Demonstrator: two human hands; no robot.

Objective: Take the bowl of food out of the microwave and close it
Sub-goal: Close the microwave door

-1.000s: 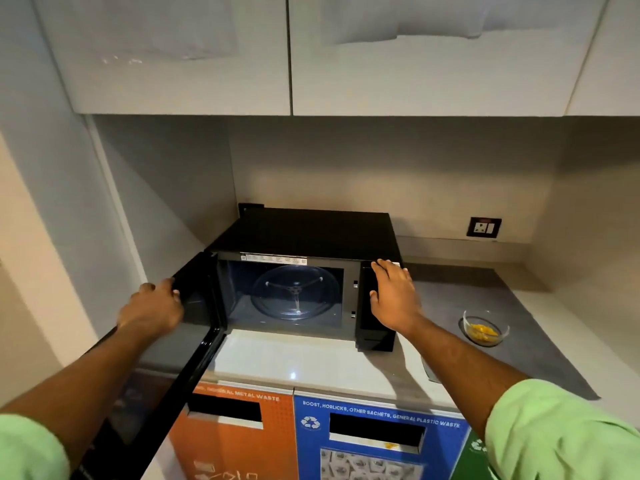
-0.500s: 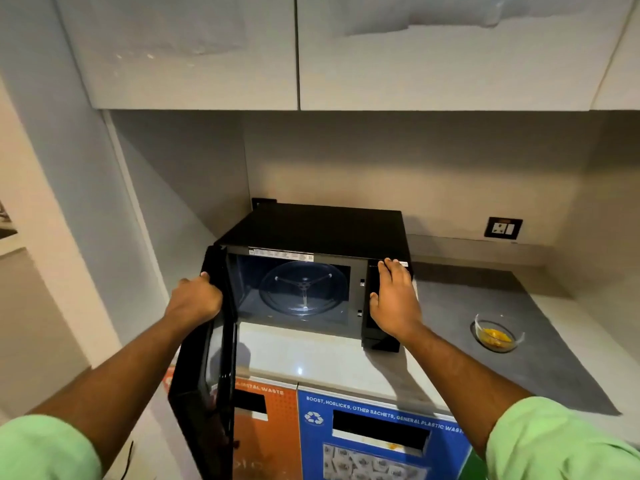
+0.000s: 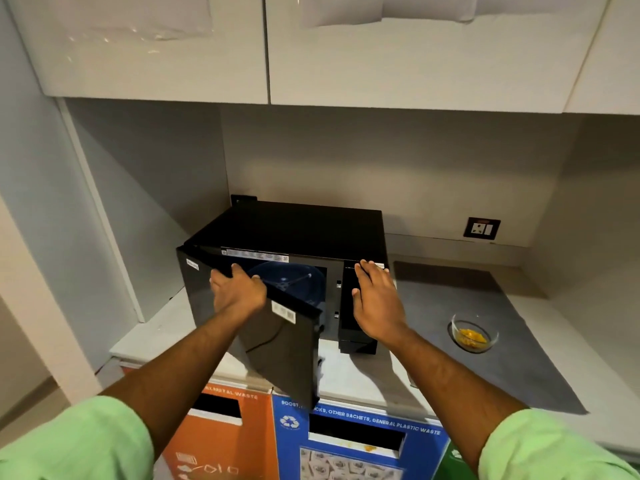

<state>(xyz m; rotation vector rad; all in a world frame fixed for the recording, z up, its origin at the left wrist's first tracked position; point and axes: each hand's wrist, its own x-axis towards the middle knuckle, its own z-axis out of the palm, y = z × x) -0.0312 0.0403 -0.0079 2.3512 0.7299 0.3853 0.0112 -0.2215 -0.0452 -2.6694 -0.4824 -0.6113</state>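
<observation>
A black microwave [image 3: 301, 230] stands on the counter under white cabinets. Its door [image 3: 277, 344] is swung partway in, about half shut, and hides most of the cavity; part of the glass turntable [image 3: 294, 282] shows behind it. My left hand [image 3: 237, 292] lies on the outer face of the door near its top edge, fingers curled over that edge. My right hand [image 3: 375, 303] rests flat with fingers spread on the control panel [image 3: 349, 344] at the microwave's right. A small glass bowl [image 3: 473, 332] with yellow food sits on the grey mat to the right.
A grey mat [image 3: 519, 375] covers the counter right of the microwave. A wall socket [image 3: 482, 229] is behind it. Below the counter's front edge stand an orange waste bin [image 3: 221, 445] and a blue plastic waste bin [image 3: 356, 445]. A white side wall stands close on the left.
My left hand has swung the door from wide open at the left round toward the microwave front. My right hand has stayed on the control panel. The bowl has not moved.
</observation>
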